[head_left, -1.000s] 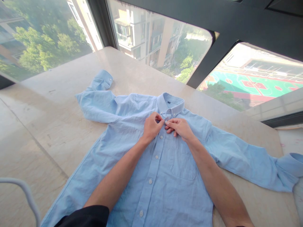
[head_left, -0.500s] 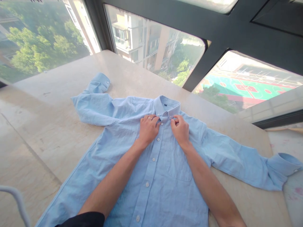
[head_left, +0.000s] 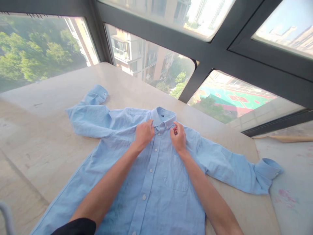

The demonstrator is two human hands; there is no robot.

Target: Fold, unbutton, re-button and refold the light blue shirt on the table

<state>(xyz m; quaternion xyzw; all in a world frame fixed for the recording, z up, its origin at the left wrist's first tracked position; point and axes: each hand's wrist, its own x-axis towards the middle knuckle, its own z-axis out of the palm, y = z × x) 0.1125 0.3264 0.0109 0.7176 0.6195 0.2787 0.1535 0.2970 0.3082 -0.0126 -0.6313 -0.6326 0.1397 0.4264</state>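
A light blue button-down shirt (head_left: 156, 182) lies face up and buttoned on a beige stone counter (head_left: 49, 143), sleeves spread to both sides. My left hand (head_left: 144, 133) is curled with its fingers pinching the left point of the collar (head_left: 163, 118). My right hand (head_left: 178, 137) is curled too, fingers pinched on the right collar point. Both hands rest on the chest of the shirt just below the collar. A chest pocket (head_left: 176, 176) sits below my right wrist.
Large windows with dark frames (head_left: 210, 55) rise right behind the counter's far edge. The left cuff (head_left: 99, 93) lies folded back near the window; the right cuff (head_left: 268, 168) reaches a paint-stained surface (head_left: 288, 195). A thin grey curved bar (head_left: 7, 217) shows at bottom left.
My hands have moved apart from the top button on the placket up to the two collar points. The view has tilted upward, showing more window.
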